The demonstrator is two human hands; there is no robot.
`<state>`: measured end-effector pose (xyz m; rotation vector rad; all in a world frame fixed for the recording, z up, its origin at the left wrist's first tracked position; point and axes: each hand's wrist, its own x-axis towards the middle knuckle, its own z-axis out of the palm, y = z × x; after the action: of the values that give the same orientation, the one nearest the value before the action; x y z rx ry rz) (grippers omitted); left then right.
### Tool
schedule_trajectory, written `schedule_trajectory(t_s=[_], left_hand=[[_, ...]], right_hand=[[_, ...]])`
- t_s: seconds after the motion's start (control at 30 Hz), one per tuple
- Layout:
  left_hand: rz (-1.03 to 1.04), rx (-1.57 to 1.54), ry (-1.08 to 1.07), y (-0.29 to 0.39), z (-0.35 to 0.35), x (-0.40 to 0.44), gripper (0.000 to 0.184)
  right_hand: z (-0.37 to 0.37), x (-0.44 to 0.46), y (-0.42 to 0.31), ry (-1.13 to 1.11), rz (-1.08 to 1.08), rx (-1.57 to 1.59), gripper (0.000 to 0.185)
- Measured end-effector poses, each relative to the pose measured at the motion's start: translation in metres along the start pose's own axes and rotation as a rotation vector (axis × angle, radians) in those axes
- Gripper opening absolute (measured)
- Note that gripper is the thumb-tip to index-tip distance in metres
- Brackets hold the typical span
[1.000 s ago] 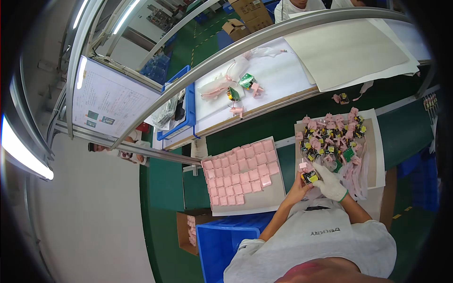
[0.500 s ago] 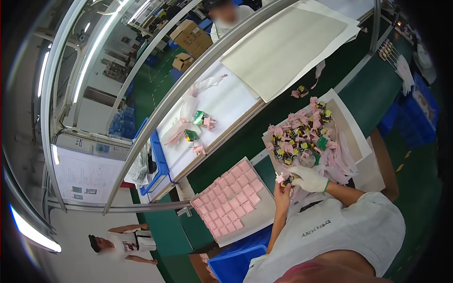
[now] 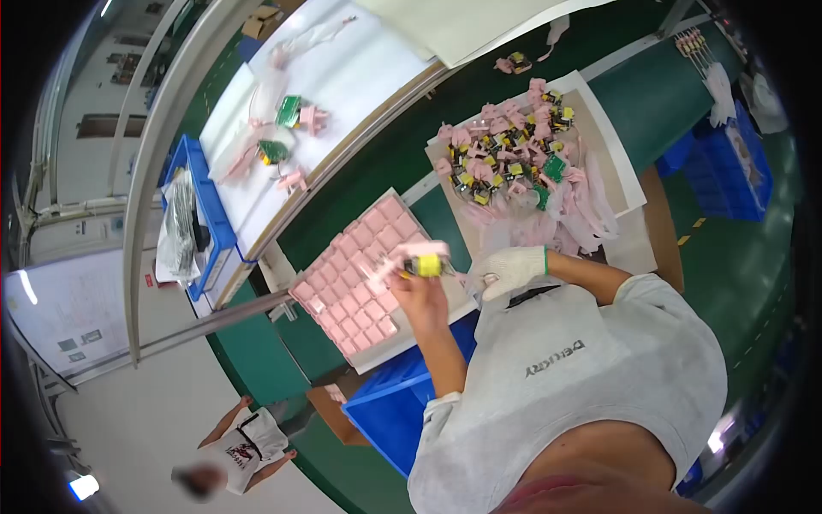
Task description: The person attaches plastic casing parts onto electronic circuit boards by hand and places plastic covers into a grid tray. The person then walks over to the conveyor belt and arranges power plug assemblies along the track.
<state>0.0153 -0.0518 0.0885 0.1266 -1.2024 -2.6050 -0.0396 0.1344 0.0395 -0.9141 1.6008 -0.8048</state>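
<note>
My left hand [image 3: 421, 300], bare, is raised over the tray of pink housings. Its fingers are closed on a pink plug assembly [image 3: 425, 264] with a yellow-wrapped transformer; the assembly is blurred by motion. My right hand [image 3: 511, 271], in a white glove, is held close to my apron. Its fingers are curled by some pale, see-through material, and what they grip is hidden. Beneath my left hand, pink plastic housings [image 3: 347, 291] lie in rows on a tray. Beyond my right hand is a heap of pink plug assemblies [image 3: 505, 146] with green boards and pinkish bagged cords [image 3: 582, 206].
A blue bin [image 3: 390, 398] stands below the housing tray. On the white bench [image 3: 342, 77] lie two assemblies with green boards, beside a blue tray [image 3: 210, 201] of bags. A metal frame bar [image 3: 154, 163] crosses the left. Another person [image 3: 248, 445] stands at lower left.
My left hand has moved away from the gloved right hand and up over the housing tray, carrying the plug assembly. My right hand has drawn back from the heap's edge. The view has shifted.
</note>
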Motion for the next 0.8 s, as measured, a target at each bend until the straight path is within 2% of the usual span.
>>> schedule_trajectory(t_s=[0.03,0.1,0.13,0.2,0.27,0.33,0.4,0.43,0.5,0.53,0.6,0.63,0.67,0.73,0.77,0.8], left_hand=[[0.003,0.002,0.020,0.007,-0.009,0.008,0.048],[-0.012,0.106,0.274,0.017,-0.033,0.030,0.043],[-0.012,0.101,0.285,0.015,-0.054,0.037,0.043],[-0.097,0.234,0.430,0.001,-0.107,0.052,0.038],[-0.163,0.299,0.504,-0.006,-0.143,0.068,0.035],[-0.168,0.206,0.532,-0.010,-0.158,0.102,0.032],[-0.144,0.167,0.539,-0.014,-0.181,0.145,0.029],[-0.118,0.169,0.540,-0.018,-0.199,0.172,0.027],[-0.124,0.292,0.458,-0.022,-0.234,0.220,0.027],[-0.127,0.313,0.480,-0.026,-0.246,0.242,0.028],[-0.161,0.385,0.511,-0.041,-0.288,0.278,0.029],[-0.186,0.437,0.511,-0.056,-0.321,0.296,0.030],[-0.220,0.512,0.597,-0.068,-0.348,0.306,0.030],[-0.305,0.575,0.748,-0.082,-0.388,0.321,0.031],[-0.360,0.565,0.822,-0.085,-0.399,0.325,0.031],[-0.258,0.573,0.761,-0.081,-0.388,0.319,0.033]], right_hand=[[0.003,0.002,0.000,-0.020,-0.001,0.001,0.061],[0.007,-0.003,0.012,0.197,-0.232,0.039,0.055],[0.008,-0.005,0.019,0.308,-0.342,0.060,0.053],[0.000,0.000,0.033,0.387,-0.177,-0.024,0.047],[-0.030,0.012,0.045,0.532,-0.162,-0.484,0.043],[-0.087,0.018,-0.027,0.533,0.338,-0.326,0.044],[-0.110,0.046,-0.035,1.044,0.099,-0.684,0.034],[-0.117,0.053,-0.045,1.051,0.127,-0.685,0.034],[-0.123,0.061,-0.062,1.208,0.021,-1.002,0.032],[-0.114,0.060,-0.061,1.215,0.051,-0.994,0.032],[-0.077,0.044,-0.055,1.183,-0.033,-0.780,0.034],[-0.055,0.029,-0.043,1.134,0.027,-0.757,0.034],[-0.024,0.010,-0.025,1.092,0.091,-0.728,0.034],[0.058,-0.034,0.021,1.287,0.326,-0.479,0.029],[0.094,-0.061,0.034,1.254,0.585,-0.325,0.024],[0.123,-0.088,0.026,1.273,0.858,-0.186,0.022]])
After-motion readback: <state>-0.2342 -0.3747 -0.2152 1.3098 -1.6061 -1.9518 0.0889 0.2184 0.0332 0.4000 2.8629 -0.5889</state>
